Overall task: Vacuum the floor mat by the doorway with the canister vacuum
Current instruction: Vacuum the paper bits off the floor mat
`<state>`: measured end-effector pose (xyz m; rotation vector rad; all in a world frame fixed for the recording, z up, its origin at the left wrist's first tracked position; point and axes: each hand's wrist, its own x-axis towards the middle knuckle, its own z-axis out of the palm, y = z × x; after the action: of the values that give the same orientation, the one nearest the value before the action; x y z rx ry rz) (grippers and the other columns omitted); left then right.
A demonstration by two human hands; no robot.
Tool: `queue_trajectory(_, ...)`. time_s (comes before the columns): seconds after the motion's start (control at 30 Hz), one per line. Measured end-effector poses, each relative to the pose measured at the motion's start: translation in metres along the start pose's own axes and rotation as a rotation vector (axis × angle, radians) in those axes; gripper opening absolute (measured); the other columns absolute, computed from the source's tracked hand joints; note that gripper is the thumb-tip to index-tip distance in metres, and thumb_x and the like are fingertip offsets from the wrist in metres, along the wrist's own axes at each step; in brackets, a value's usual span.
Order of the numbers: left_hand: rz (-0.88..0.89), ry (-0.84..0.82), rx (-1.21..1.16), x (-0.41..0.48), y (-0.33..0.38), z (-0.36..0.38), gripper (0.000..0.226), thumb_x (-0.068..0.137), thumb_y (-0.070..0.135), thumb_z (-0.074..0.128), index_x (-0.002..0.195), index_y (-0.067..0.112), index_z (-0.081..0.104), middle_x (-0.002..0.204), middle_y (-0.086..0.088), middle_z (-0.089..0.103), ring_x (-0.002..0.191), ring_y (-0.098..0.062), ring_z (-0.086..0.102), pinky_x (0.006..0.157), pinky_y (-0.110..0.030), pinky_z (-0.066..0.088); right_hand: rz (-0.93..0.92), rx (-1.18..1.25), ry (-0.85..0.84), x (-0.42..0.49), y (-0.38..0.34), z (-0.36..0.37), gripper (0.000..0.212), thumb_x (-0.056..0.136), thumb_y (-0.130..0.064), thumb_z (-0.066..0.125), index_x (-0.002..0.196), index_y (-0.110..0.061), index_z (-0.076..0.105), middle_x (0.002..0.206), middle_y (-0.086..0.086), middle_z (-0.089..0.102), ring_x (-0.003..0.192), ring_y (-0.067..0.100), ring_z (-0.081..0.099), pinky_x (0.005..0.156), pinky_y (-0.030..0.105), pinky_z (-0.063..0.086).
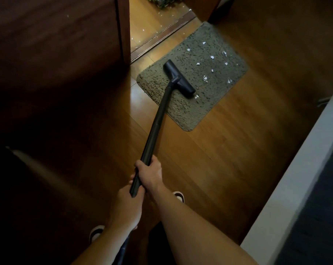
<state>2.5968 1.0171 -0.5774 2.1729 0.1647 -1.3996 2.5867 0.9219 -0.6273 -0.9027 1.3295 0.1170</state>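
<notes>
A grey-green shaggy floor mat (205, 87) lies on the wood floor by the doorway. Several white paper scraps (212, 57) are scattered over its right half. The black vacuum floor head (179, 78) rests on the mat's left part, and one scrap lies at its near end. A long black wand (156, 127) runs from the head down to my hands. My right hand (151, 174) grips the wand higher up. My left hand (126, 203) grips its lower end. The canister is out of sight.
A dark wooden door (56, 54) stands on the left beside the doorway threshold (162, 35). More white scraps dot the floor beyond it. A white and dark furniture edge (305, 188) fills the right. My shoes (96, 233) show below my arms.
</notes>
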Motion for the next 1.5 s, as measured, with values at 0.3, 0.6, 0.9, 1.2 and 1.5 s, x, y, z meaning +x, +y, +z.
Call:
queue_trajectory(0.3,0.005,-0.02,0.051,-0.024,-0.056,-0.067,0.035,0.1,0.03,0.049,0.073,0.014,0.065,0.06,-0.007,0.059,0.054,-0.022,0.057,0.055,-0.031,0.042,0.049,0.027,-0.026,-0.048,0.043,0.062,0.027,0.099,-0.013,0.059,0.123,-0.016,0.046,0.086,0.009,0.061,0.053,0.013,0.064,0.049,0.028,0.056)
queue_trajectory(0.6,-0.023,-0.058,-0.027,-0.017,-0.043,-0.044,0.032,0.101,0.029,0.047,0.076,0.014,0.059,0.058,-0.004,0.051,0.047,-0.017,0.047,0.05,-0.027,0.036,-0.036,-0.052,-0.069,-0.038,0.031,0.041,0.095,0.098,-0.011,0.06,0.155,-0.053,-0.004,0.119,0.021,0.06,0.048,0.013,0.065,0.051,0.029,0.056)
queue_trajectory(0.9,0.084,-0.026,0.196,0.01,0.029,-0.014,0.029,0.103,0.045,0.035,0.115,0.028,0.054,0.073,0.0,0.061,0.045,-0.014,0.058,0.036,-0.02,0.04,-0.036,-0.014,-0.073,0.014,-0.022,0.003,0.095,0.099,-0.013,0.06,0.156,-0.048,-0.008,0.117,0.021,0.064,0.052,0.015,0.066,0.055,0.032,0.058)
queue_trajectory(1.2,0.074,-0.09,0.242,0.045,0.11,0.041,0.028,0.099,0.05,0.036,0.102,0.03,0.054,0.075,-0.004,0.065,0.058,-0.024,0.063,0.065,-0.041,0.061,-0.07,-0.107,0.005,0.068,-0.091,-0.064,0.093,0.098,-0.01,0.058,0.158,-0.045,-0.004,0.112,0.017,0.063,0.05,0.018,0.063,0.053,0.031,0.055)
queue_trajectory(1.5,0.077,-0.124,0.129,0.05,0.107,0.045,0.029,0.102,0.045,0.037,0.099,0.024,0.057,0.065,-0.007,0.061,0.043,-0.02,0.056,0.045,-0.028,0.049,-0.068,-0.14,0.04,0.076,-0.086,-0.065,0.095,0.096,-0.01,0.061,0.157,-0.046,-0.002,0.115,0.015,0.059,0.053,0.021,0.066,0.057,0.038,0.06)
